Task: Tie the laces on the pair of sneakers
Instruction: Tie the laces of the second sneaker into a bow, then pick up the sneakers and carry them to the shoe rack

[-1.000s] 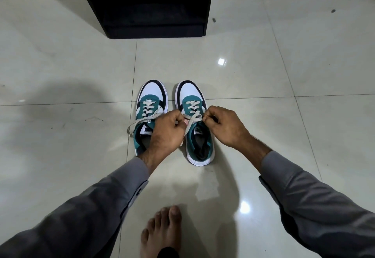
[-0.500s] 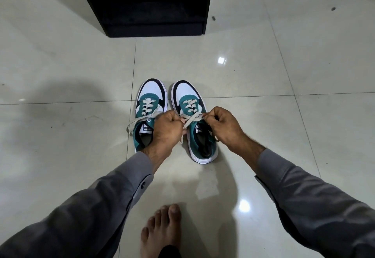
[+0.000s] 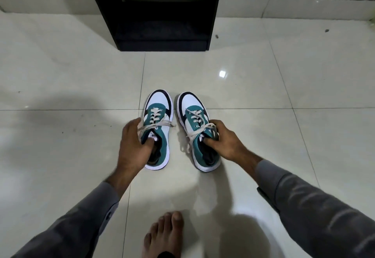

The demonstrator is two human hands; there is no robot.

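Two teal, white and black sneakers stand side by side on the tiled floor, toes pointing away from me. My left hand point(image 3: 133, 146) grips the left sneaker point(image 3: 158, 115) at its collar, thumb inside the opening, fingers on its outer side. My right hand point(image 3: 225, 142) grips the right sneaker point(image 3: 194, 113) the same way, thumb tucked under the tongue. Cream laces on the left sneaker point(image 3: 156, 124) lie across the tongue in a loose bow. The right sneaker's laces point(image 3: 199, 131) cross the tongue and trail off its left side.
A black open-fronted cabinet point(image 3: 162, 12) stands on the floor just beyond the sneakers. A bare foot point(image 3: 164, 235) rests on the tiles close to me, between my grey sleeves. Glossy pale floor tiles point(image 3: 284, 115) spread to both sides.
Both hands were pulling the right sneaker's laces; they have let go. The left hand moved to the left sneaker, the right hand took the right sneaker's collar, and the sneakers sit further apart.
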